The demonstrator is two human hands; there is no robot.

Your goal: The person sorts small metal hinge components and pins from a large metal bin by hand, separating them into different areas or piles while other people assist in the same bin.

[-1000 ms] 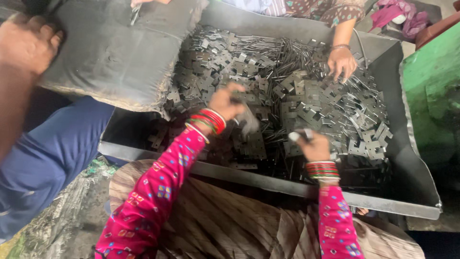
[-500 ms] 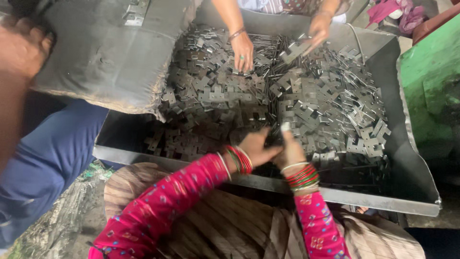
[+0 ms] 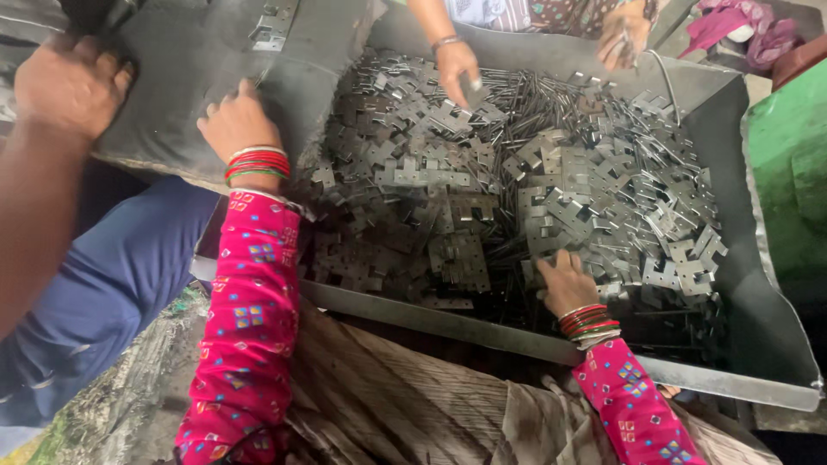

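At the far left a co-worker's hand grips the upper edge of a dark grey sack; the arm below it is blurred, and the blue trouser leg beneath runs off the left edge of the view. The sack's top is cut off by the frame, and a small metal bracket lies on it near the top edge.

The person's left hand rests on the sack just beside the left rim of the metal tray, fingers curled down against the cloth; whether it pinches the fabric or only presses on it cannot be told, as the fingertips are hidden from above. Red and green bangles ring the wrist above a pink patterned sleeve.

The tray holds a heap of flat stamped metal plates mixed with thin metal rods toward the far edge. Single pieces are hard to tell apart in the tangle.

The right hand lies near the tray's near edge, palm down on the plates, fingers bent into the pile; what it holds, if anything, is hidden under the hand.

At the far edge another person's hand reaches into the heap, and a second one is at the far right corner, both arms cut off by the top of the frame.

Right of the tray stands a green surface; a striped brown cloth covers the lap below the near rim.
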